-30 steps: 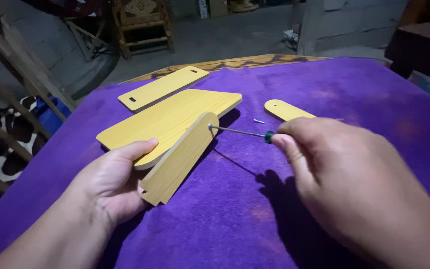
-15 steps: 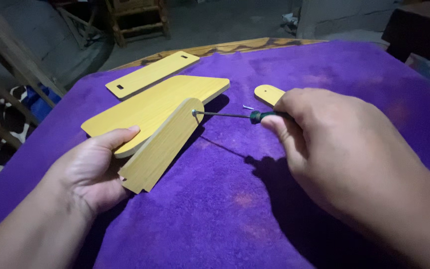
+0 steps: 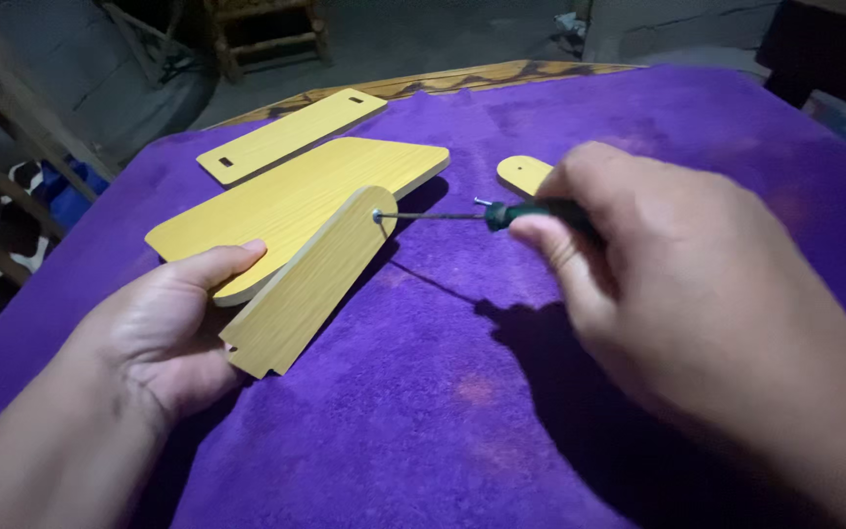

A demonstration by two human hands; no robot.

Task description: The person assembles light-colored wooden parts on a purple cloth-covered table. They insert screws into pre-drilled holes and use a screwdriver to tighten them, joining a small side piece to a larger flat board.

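Note:
My left hand (image 3: pixel 170 328) grips the near corner of a wide yellow wooden board (image 3: pixel 286 201) and holds a narrow wooden side piece (image 3: pixel 307 286) upright against its edge. My right hand (image 3: pixel 678 284) is closed around a dark green-handled screwdriver (image 3: pixel 482 215). Its thin shaft runs left to a screw head (image 3: pixel 377 216) near the rounded top of the side piece. Part of the handle is hidden under my fingers.
A long yellow slat (image 3: pixel 291 135) with two slots lies beyond the board. Another rounded wooden piece (image 3: pixel 524 174) pokes out behind my right hand. Everything rests on a purple cloth (image 3: pixel 423 421) over a wooden table (image 3: pixel 472 76); wooden furniture (image 3: pixel 266 29) stands on the floor behind.
The view has shifted slightly. My right hand has turned on the screwdriver while its tip stays at the screw. My left hand keeps its hold on the boards.

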